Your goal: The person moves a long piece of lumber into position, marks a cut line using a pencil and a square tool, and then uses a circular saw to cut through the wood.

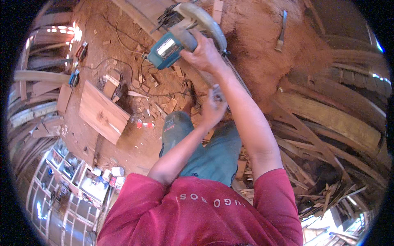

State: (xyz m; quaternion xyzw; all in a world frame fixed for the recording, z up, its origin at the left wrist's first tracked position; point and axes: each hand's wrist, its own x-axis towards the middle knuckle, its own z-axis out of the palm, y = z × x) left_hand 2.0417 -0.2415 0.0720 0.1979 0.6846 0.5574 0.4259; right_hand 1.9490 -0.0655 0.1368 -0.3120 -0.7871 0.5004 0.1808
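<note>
A circular saw with a blue motor housing and a curved grey blade guard is at the top middle. My right hand is closed round its grey handle, the arm stretched out. My left hand is lower, in front of my legs, beside the long edge of a piece that runs down from the saw. That hand is smeared by motion; something greyish shows at its fingers, and I cannot make it out. A wide plank passes on the far left side of the saw.
Wood offcuts and cables lie on the dusty ground to the left, with a broad wooden board. A brush lies on sawdust at right. Stacked timber borders the right side; a cluttered shelf stands lower left.
</note>
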